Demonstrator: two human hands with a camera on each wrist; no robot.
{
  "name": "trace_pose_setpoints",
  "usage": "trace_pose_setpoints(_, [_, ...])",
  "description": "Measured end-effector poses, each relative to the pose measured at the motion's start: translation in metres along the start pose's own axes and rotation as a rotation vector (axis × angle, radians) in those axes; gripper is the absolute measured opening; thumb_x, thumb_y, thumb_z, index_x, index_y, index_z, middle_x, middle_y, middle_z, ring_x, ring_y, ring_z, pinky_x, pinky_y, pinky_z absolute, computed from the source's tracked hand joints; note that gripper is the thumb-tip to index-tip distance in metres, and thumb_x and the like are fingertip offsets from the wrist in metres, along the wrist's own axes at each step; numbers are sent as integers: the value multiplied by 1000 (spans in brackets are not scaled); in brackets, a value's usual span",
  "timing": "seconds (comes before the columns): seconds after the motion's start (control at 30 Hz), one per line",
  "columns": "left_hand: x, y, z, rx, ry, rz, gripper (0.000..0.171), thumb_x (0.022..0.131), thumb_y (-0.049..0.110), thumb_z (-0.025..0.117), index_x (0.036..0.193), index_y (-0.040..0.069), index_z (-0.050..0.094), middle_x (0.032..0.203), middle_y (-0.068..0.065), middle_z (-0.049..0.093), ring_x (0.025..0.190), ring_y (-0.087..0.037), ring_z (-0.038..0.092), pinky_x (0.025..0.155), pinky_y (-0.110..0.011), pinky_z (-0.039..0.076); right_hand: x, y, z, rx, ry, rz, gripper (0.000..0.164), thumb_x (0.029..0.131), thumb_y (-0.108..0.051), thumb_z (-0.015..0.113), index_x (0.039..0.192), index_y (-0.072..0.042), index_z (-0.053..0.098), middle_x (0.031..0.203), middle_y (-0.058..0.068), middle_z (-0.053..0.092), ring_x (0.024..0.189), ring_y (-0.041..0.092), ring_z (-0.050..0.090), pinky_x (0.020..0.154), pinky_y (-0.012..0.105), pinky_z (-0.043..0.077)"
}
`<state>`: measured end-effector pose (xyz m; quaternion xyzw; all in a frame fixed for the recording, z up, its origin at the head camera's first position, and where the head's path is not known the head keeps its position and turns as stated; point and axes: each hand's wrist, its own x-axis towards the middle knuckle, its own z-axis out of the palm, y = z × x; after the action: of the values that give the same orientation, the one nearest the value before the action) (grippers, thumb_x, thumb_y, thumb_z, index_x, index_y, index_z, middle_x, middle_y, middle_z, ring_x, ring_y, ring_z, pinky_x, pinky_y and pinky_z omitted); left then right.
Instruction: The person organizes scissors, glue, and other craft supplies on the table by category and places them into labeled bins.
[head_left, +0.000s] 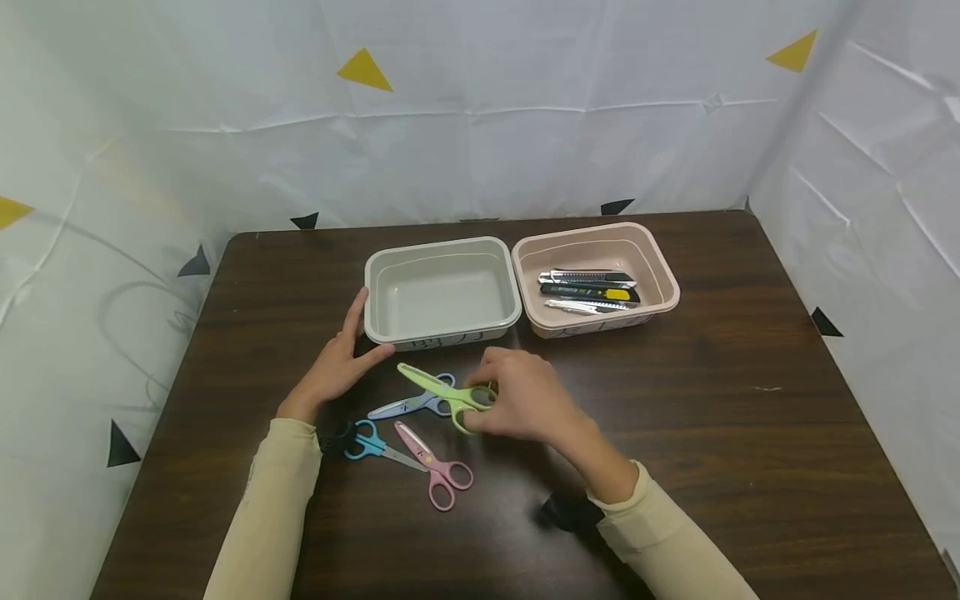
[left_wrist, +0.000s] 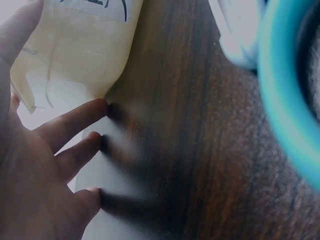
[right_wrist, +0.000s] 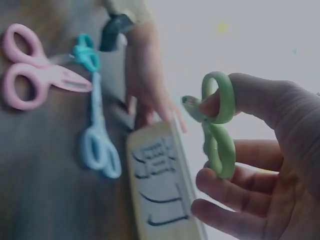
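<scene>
My right hand holds light green scissors by the handles, blades pointing left, over blue scissors. In the right wrist view, a digit tip shows through one loop of the green handles. My left hand rests with fingers spread at the left front corner of a grey bin, which has nothing inside. The left wrist view shows that bin's labelled wall beside the fingers. Teal-handled scissors and pink scissors lie nearer me on the table.
A pink bin stands against the grey bin's right side, with several utility knives inside. The dark wooden table is bordered by white sheeting at the back and both sides.
</scene>
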<state>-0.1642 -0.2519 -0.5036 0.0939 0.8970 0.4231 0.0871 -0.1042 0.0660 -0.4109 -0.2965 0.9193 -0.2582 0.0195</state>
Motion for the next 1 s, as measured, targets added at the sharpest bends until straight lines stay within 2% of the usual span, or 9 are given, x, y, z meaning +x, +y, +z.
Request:
trace_pose_setpoints(0.17, [0, 1, 0, -10, 7, 14, 95, 92, 49, 65, 151, 53, -8, 158, -8, 29, 141, -46, 26, 101, -75, 21, 16, 7, -15, 62, 147, 16, 27, 69, -33, 78, 92, -19, 80, 78, -5, 59, 65, 10, 47, 56, 28, 38])
trace_pose_setpoints(0.27, [0, -2, 0, -6, 9, 10, 95, 91, 51, 65, 151, 54, -9, 159, -8, 28, 141, -46, 26, 101, -75, 21, 31, 14, -18, 60, 180, 34, 26, 70, -32, 77, 92, -18, 80, 77, -5, 61, 66, 11, 48, 56, 28, 38])
trace_pose_setpoints(0.33, [0, -4, 0, -8, 16, 4, 95, 91, 52, 65, 150, 55, -9, 158, -9, 28, 141, -45, 26, 102, -74, 21, 44, 18, -20, 33, 164, 50, 26, 70, -33, 76, 91, -18, 81, 76, -5, 62, 66, 12, 48, 56, 28, 37])
trace_pose_setpoints(0.6, [1, -6, 0, -14, 11, 4, 94, 91, 52, 65, 150, 55, -8, 159, -10, 27, 141, -45, 26, 102, -75, 20, 93, 35, -22, -80, 7, 103, 30, 72, -35, 73, 94, -16, 81, 81, -3, 69, 69, 15, 52, 58, 31, 42])
trace_pose_setpoints(0.73, [2, -6, -1, -13, 12, 6, 95, 91, 51, 65, 150, 56, -9, 159, -11, 26, 141, -46, 26, 101, -75, 20, 109, 41, -21, -106, -31, 98, 14, 73, -29, 70, 76, -17, 76, 65, -6, 57, 61, 15, 44, 52, 29, 34])
trace_pose_setpoints(0.83, [2, -5, -1, -10, 12, 6, 95, 91, 51, 65, 150, 55, -9, 159, -11, 27, 141, -46, 26, 101, -75, 20, 120, 47, -17, -140, -57, 85, 14, 74, -24, 69, 66, -12, 67, 60, -4, 47, 59, 15, 38, 51, 30, 28])
trace_pose_setpoints(0.9, [1, -4, -1, -6, 7, 8, 95, 91, 51, 65, 150, 55, -9, 158, -12, 27, 141, -47, 25, 101, -76, 20, 124, 53, -12, -162, -69, 93, 12, 74, -23, 68, 68, -12, 70, 64, -4, 51, 60, 15, 39, 52, 30, 30])
trace_pose_setpoints(1.0, [1, -3, 1, -5, 6, 7, 94, 91, 51, 65, 150, 55, -9, 158, -11, 30, 141, -47, 25, 102, -75, 20, 129, 62, -3, -180, -82, 110, 16, 75, -24, 67, 81, -15, 78, 76, -4, 63, 66, 16, 47, 57, 31, 40])
